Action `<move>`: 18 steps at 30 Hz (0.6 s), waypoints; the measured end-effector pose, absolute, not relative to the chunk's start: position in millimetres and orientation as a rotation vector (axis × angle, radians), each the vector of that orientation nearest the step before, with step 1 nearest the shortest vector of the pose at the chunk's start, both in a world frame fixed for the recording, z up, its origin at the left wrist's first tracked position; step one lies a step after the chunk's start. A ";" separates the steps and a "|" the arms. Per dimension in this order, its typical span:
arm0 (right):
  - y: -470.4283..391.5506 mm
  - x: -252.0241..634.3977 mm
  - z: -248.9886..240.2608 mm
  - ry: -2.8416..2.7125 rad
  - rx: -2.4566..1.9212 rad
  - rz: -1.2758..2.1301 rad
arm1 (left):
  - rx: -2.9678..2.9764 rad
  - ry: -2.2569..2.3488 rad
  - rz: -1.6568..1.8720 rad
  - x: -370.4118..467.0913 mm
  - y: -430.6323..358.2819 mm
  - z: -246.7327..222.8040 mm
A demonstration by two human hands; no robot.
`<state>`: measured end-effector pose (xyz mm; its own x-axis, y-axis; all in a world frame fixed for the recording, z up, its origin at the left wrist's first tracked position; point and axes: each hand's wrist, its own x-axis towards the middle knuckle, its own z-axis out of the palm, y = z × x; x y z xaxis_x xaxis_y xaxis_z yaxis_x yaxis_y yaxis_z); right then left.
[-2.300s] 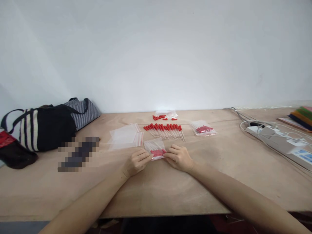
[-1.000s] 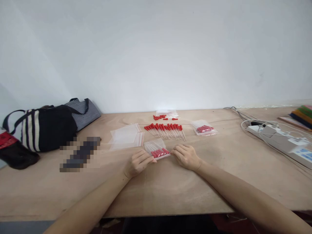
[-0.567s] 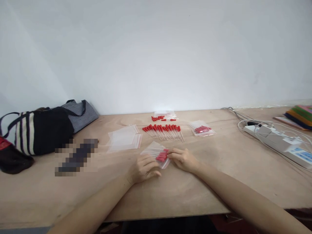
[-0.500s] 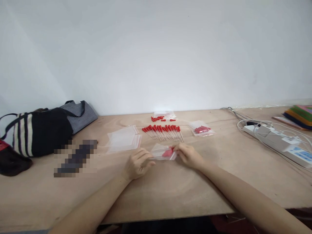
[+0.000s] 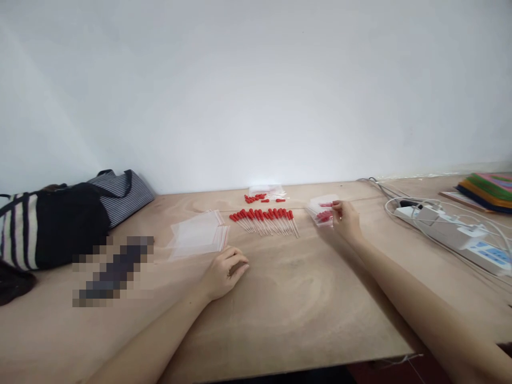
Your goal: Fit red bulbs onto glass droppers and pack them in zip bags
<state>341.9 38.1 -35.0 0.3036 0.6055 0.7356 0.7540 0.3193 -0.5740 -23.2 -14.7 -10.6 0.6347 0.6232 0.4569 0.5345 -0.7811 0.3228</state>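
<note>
My right hand (image 5: 347, 220) pinches a clear bag with red pieces (image 5: 326, 205) over another such bag (image 5: 323, 216) at the right of the table. My left hand (image 5: 227, 271) rests on the wood with nothing in it, its fingers curved and the thumb apart, just below a stack of clear zip bags (image 5: 198, 234). Between the hands and farther back lies a row of droppers (image 5: 264, 216) with red bulbs and clear stems. Behind the row are loose red bulbs (image 5: 256, 198) beside a clear bag (image 5: 267, 190).
Black and striped bags (image 5: 72, 218) stand at the left, with a blurred dark object (image 5: 118, 269) in front. A white power strip (image 5: 452, 229) with looping cables lies at the right, near stacked coloured sheets (image 5: 488, 189). The table's front edge (image 5: 312, 367) runs below.
My right hand has carried the bag of red pieces from the front middle to the back right. My left hand has let go of it and stays near its place. The view has shifted slightly.
</note>
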 end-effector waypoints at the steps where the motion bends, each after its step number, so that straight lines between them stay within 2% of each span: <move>1: 43.1 342.1 -39.5 -1.428 -1.405 -0.186 | 2.690 0.965 0.835 -23.4 -14.6 -10.2; 10: 57.7 346.4 -52.9 -1.541 -1.626 -0.313 | 2.702 1.017 0.804 -25.0 -12.1 -14.3; 14: 46.4 344.0 -48.8 -1.486 -1.805 -0.499 | 2.754 1.297 0.906 -31.1 -3.9 -14.6; 18: 36.6 314.1 -44.6 -1.670 -1.648 -0.461 | 2.771 1.681 0.870 -52.2 14.5 -14.9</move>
